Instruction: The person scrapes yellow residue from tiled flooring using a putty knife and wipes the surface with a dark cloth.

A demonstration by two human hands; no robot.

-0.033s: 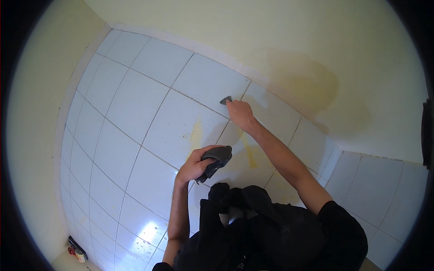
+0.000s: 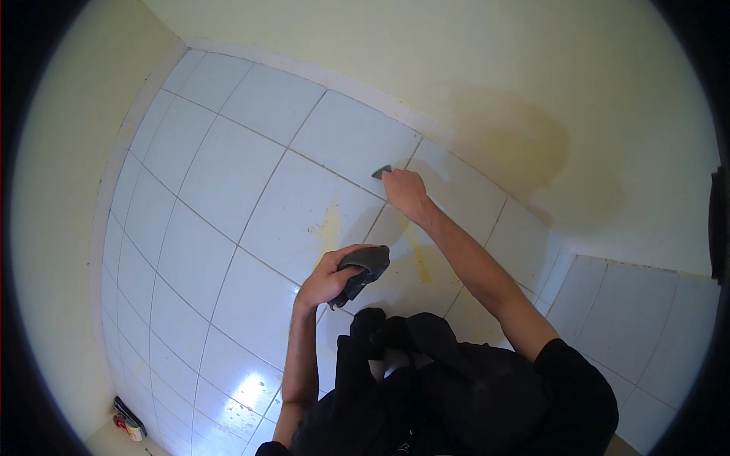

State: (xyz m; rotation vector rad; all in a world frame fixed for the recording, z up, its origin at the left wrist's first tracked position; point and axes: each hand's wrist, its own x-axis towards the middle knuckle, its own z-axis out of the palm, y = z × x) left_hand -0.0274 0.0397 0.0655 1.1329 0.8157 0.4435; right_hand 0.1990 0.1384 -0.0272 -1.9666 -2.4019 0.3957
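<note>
My right hand (image 2: 404,190) is closed around a scraper (image 2: 382,172), whose dark, wedge-shaped blade points left at the tiled floor near a grout line. Its handle is hidden in my fist. Closer to my body, my left hand (image 2: 327,280) grips a bunched dark grey cloth (image 2: 365,264) above the floor. Between and below the hands, yellow smears (image 2: 330,226) mark the white tiles (image 2: 281,205), with small specks beside them. Another yellow streak (image 2: 420,258) lies under my right forearm.
A cream wall (image 2: 487,68) with a pale skirting strip runs along the far side, meeting another wall (image 2: 68,190) at left. In the lower left corner lie a black item and a small container (image 2: 134,431). My dark-clothed knees (image 2: 433,334) are close below.
The scraper blade has shifted very slightly to the right and tilted a little in my right hand. My left hand and the cloth stay almost where they were.
</note>
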